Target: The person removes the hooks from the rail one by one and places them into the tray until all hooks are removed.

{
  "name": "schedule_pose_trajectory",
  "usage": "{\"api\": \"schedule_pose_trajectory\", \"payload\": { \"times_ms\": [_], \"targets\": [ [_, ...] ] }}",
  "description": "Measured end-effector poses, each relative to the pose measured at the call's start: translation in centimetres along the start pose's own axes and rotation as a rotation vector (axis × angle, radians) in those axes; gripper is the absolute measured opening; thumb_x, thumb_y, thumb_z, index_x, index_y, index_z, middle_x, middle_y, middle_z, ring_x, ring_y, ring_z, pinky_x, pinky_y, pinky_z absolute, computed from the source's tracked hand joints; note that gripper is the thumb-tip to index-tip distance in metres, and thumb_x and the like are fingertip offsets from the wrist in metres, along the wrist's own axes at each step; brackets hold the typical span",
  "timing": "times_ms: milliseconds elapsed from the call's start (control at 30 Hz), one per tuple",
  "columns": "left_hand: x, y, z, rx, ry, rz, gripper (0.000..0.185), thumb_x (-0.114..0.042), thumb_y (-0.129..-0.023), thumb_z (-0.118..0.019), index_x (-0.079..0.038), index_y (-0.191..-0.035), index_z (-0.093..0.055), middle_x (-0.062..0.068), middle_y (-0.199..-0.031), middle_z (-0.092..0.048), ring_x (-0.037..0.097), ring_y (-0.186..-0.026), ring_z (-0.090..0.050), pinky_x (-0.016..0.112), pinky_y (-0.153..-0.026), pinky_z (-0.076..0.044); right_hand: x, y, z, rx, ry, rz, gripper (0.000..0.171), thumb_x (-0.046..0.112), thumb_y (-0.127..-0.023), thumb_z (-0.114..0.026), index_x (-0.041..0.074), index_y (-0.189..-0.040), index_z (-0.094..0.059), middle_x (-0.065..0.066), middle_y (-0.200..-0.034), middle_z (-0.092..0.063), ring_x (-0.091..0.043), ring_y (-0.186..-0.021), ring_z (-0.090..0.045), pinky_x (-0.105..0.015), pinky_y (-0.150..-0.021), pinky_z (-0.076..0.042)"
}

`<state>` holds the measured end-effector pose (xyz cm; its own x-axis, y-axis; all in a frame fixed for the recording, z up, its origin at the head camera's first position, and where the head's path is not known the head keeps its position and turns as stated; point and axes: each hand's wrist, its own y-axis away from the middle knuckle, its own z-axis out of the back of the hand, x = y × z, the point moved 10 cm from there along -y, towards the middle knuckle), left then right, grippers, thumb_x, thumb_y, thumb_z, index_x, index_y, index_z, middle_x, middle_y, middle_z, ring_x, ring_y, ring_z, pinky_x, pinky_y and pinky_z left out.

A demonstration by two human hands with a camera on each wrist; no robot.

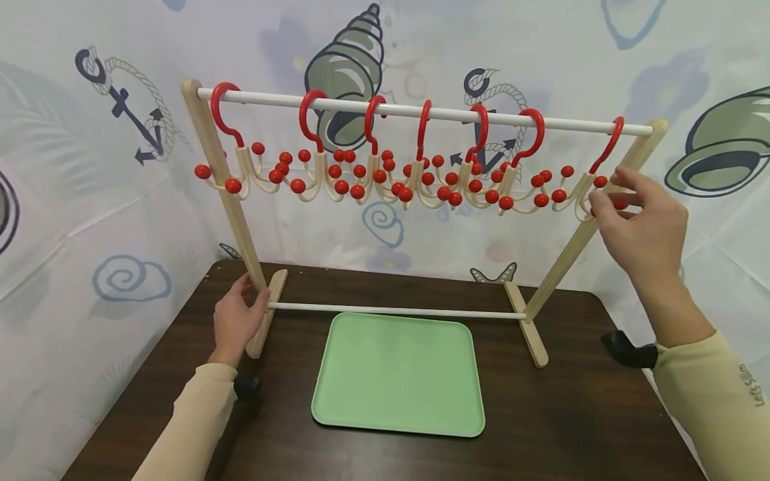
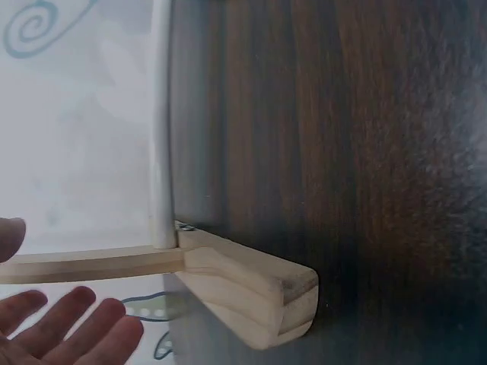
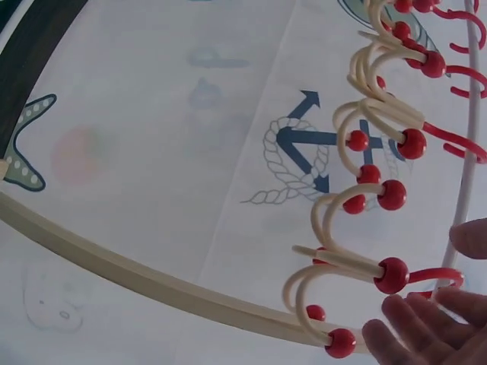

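Behind our dark counter (image 1: 571, 427), our left grip (image 1: 236, 322) braces the rack post (image 1: 231, 200), fingers relaxed; our right grip (image 1: 644, 227) pinches the end hook (image 1: 592, 180), which could snag neighbours

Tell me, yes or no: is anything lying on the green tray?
No: in the head view the green tray lies bare on the table, below the rack's hooks.

Dark wooden table (image 1: 571, 427), green tray (image 1: 398, 374) lying flat, wooden rack's feet (image 1: 267, 312) standing behind it
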<state>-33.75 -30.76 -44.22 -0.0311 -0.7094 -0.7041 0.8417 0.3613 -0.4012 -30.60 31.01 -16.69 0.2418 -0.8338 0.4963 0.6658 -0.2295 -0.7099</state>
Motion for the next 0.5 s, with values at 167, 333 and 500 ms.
{"api": "schedule_pose_trajectory", "payload": {
  "times_ms": [167, 333, 500],
  "targets": [
    [0.5, -0.9, -0.6, 0.006, -0.011, 0.017, 0.039, -0.028, -0.096, -0.060, 0.001, -0.121, -0.064, 0.023, -0.100, -0.070, 0.039, -0.083, -0.066, 0.053, -0.073, -0.047, -1.1, -1.3, -2.0, 0.222, 0.033, -0.161, 0.061, 0.045, -0.094, -0.058, 0.017, -0.147, -0.046, -0.009, -0.140, -0.056, -0.030, -0.120, -0.059, -0.034, -0.084, -0.051],
    [0.8, -1.5, -0.5, -0.035, -0.022, 0.044, 0.036, -0.032, -0.097, -0.058, 0.000, -0.110, -0.068, 0.020, -0.092, -0.070, 0.037, -0.078, -0.065, 0.052, -0.069, -0.046, -1.3, -1.9, -4.1, 0.379, 0.077, -0.174, 0.071, 0.045, -0.095, -0.055, 0.006, -0.151, -0.035, -0.022, -0.140, -0.051, -0.042, -0.120, -0.055, -0.055, -0.086, -0.048],
    [1.0, -1.7, -1.0, -0.048, -0.056, 0.028, 0.033, -0.032, -0.096, -0.058, -0.002, -0.106, -0.069, 0.018, -0.089, -0.070, 0.035, -0.073, -0.064, 0.050, -0.063, -0.045, -2.0, -2.5, -4.8, 0.413, 0.131, -0.175, 0.070, 0.045, -0.096, -0.052, 0.001, -0.148, -0.038, -0.026, -0.137, -0.052, -0.045, -0.118, -0.053, -0.056, -0.083, -0.050]
  ]
}}
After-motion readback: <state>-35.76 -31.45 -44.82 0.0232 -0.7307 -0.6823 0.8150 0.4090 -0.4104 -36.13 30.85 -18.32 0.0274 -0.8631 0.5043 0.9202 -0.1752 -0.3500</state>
